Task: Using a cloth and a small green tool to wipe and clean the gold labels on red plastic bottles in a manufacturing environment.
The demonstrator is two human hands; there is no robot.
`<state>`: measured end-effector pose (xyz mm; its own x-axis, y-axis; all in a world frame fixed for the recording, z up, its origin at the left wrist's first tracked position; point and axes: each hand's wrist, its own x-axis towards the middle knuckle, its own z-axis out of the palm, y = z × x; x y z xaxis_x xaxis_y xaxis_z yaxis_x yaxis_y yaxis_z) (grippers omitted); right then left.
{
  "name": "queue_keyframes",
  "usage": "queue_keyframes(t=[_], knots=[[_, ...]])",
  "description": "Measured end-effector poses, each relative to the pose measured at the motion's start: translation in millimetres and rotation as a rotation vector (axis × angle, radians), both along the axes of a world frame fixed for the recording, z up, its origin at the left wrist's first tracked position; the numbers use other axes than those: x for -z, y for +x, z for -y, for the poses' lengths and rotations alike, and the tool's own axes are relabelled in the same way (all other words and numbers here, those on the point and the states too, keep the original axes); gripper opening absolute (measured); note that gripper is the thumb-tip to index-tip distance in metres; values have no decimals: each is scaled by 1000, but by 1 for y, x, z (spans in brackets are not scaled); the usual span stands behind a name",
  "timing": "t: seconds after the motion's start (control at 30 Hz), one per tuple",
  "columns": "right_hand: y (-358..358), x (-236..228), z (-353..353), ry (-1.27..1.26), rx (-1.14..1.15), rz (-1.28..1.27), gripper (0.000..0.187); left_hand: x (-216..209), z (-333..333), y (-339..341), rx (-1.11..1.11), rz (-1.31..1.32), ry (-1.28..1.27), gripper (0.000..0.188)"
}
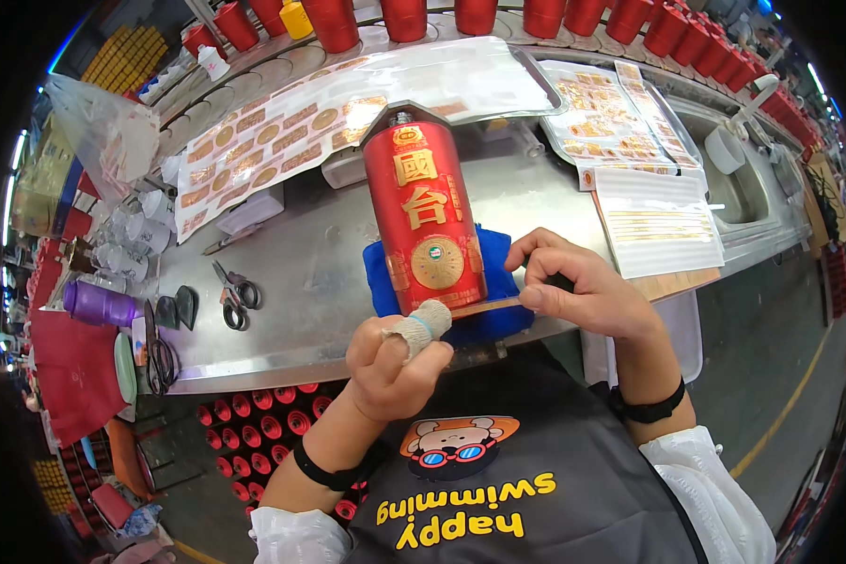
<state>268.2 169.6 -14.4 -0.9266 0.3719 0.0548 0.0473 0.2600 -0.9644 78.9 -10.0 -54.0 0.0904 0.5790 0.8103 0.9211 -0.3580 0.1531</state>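
Red bottle (425, 207) is resting on a blue cloth (504, 324) near the desk's (310, 282) front edge, neck pointing away from you. Your left grip (385, 371) is clamping a beige cloth wad (421, 329) by its base; your right grip (581, 289) is pinching a brownish strip (489, 306). Bare desk is running leftward to the scissors (244, 293); label sheets (296, 132) are bounding the far side.

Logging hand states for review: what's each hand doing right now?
Left hand: curled, beige wrap at its fingers; worn or held, cannot tell.
Right hand: closed, apparently pinching the end of a thin brown strip.
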Motion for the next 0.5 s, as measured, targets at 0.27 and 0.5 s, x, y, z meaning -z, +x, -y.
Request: queue_keyframes(t=[0.27, 0.5], knots=[[2, -12, 4, -42, -19, -28, 22, -7, -6, -3, 53, -88, -68, 30], [3, -11, 3, -85, -19, -14, 20, 8, -1, -2, -5, 11, -6, 33]])
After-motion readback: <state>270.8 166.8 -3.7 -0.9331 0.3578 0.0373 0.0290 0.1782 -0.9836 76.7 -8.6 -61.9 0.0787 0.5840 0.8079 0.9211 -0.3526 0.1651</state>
